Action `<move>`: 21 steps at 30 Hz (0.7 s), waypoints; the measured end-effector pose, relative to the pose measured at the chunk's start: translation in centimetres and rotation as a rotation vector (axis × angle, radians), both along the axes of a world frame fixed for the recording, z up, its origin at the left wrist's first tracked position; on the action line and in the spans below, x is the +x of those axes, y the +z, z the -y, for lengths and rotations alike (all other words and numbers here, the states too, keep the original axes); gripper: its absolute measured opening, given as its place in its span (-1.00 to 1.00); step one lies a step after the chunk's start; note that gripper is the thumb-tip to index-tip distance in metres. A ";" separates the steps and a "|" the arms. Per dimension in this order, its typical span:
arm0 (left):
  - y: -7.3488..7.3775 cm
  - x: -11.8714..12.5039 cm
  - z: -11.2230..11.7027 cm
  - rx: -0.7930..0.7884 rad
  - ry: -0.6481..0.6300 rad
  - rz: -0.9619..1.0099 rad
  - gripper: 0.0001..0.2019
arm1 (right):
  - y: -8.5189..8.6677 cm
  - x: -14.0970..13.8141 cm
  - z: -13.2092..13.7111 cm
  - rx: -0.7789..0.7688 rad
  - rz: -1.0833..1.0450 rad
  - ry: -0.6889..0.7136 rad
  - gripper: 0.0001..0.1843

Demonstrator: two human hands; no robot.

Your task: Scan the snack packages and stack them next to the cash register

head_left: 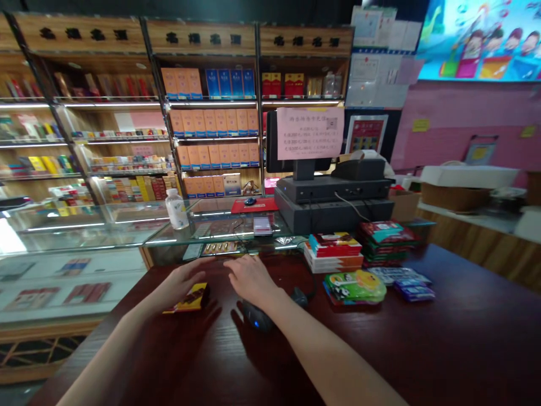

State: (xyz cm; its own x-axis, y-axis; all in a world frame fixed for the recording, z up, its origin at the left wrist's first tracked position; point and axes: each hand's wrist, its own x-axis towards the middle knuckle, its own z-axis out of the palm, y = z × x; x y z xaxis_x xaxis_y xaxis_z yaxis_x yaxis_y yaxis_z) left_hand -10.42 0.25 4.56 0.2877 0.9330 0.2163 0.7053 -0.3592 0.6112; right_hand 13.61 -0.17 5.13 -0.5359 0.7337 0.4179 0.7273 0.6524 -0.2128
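My left hand [186, 278] is held above the dark brown table [177, 349], fingers stretched toward the right and holding nothing that shows. Beneath it lies a flat yellow-and-brown snack packet [195, 296], partly covered by the hand. Facing it from the other side, my right hand [250, 277] has its fingers reaching left and slightly bent, with nothing visible in them. A small gap separates the fingertips of both hands. Under my right wrist sits a black handheld device [256, 317] with a blue light, partly hidden by the forearm.
To the right are a stack of red and white boxes [332, 264], dark red packets [386, 242], green packs [355, 286] and purple packets [414, 290]. Behind stand a glass counter [220, 221], a white bottle [176, 210] and a cash register base [333, 206] with a monitor [271, 141].
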 end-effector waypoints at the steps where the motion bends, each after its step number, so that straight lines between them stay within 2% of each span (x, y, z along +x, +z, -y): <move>1: 0.0 0.7 -0.3 -0.003 -0.019 -0.004 -0.48 | 0.0 0.7 -0.1 0.001 -0.007 -0.016 -0.64; 13: 0.3 9.3 -4.1 0.054 -0.220 -0.037 -0.51 | -0.3 10.3 -0.9 -0.041 -0.070 -0.221 -0.64; 21: 0.9 16.1 -5.4 0.035 -0.293 -0.031 -0.50 | -0.9 16.5 -1.6 0.061 -0.174 -0.348 -0.63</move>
State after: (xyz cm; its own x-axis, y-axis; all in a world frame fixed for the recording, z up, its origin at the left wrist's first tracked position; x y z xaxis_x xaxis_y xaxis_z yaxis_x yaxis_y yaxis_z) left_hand 5.64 5.64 5.50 0.5507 0.8012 0.2341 0.5866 -0.5709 0.5744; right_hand 30.11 1.42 4.26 -0.1764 0.8300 0.5292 0.8640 0.3881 -0.3207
